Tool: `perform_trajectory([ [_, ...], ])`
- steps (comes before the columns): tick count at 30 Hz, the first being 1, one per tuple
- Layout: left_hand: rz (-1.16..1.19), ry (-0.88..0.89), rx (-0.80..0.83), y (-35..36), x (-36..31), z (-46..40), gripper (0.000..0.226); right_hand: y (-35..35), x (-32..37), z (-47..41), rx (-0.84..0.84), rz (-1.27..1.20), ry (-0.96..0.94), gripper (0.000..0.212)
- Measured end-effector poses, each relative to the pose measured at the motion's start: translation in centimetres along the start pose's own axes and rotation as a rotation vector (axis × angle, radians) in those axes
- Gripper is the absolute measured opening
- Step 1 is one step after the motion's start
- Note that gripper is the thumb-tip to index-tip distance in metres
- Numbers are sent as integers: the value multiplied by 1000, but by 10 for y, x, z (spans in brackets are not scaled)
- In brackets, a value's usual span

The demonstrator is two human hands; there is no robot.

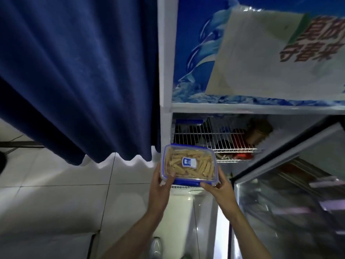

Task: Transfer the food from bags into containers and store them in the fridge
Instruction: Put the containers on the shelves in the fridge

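I am holding the container (pixel 189 164) of pale food sticks by its near corners: left hand (pixel 161 187) and right hand (pixel 218 189), fingers curled around the lid edge. The container is hovering just in front of the fridge's wire shelf (pixel 214 139). Risk: its far edge is likely catching the shelf lip and tipping. Items behind the shelf are blurring; the door (pixel 291 193) is running out of view.

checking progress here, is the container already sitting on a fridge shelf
No, the lidded container of food sticks is held in the air by the left hand and right hand, in front of the open fridge's wire shelf.
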State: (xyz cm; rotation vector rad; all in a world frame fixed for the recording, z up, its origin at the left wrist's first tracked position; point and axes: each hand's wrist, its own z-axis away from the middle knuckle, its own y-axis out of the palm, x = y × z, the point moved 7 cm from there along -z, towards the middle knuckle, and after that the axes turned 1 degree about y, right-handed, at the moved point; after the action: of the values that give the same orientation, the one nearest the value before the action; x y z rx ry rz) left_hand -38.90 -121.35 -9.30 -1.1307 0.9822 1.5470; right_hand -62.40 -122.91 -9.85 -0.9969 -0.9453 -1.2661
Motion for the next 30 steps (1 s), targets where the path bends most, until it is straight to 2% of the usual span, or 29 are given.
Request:
perform_trajectory([
  [6, -68, -17, 43, 52, 18, -52, 48, -45, 6, -67, 22, 55, -6, 102],
  [14, -155, -37, -12, 89, 37, -107, 53, -75, 7, -144, 69, 181, -29, 77],
  [16, -190, -39, -37, 90, 40, -121, 51, -77, 1, -161, 55, 176, -23, 76],
  [20, -276, -32, -117, 91, 34, -146, 34, -77, -17, -190, 27, 158, 0, 76],
  [22, -290, -31, -142, 92, 36, -153, 36, -73, -23, -203, 14, 145, 5, 74],
  [26, -204, -119, -65, 101, 47, -153, 36, -61, -26, -226, -20, 130, 18, 79],
  [30, -210, -54, -30, 100, 44, -148, 34, -55, -29, -226, -97, 33, 42, 81],
])
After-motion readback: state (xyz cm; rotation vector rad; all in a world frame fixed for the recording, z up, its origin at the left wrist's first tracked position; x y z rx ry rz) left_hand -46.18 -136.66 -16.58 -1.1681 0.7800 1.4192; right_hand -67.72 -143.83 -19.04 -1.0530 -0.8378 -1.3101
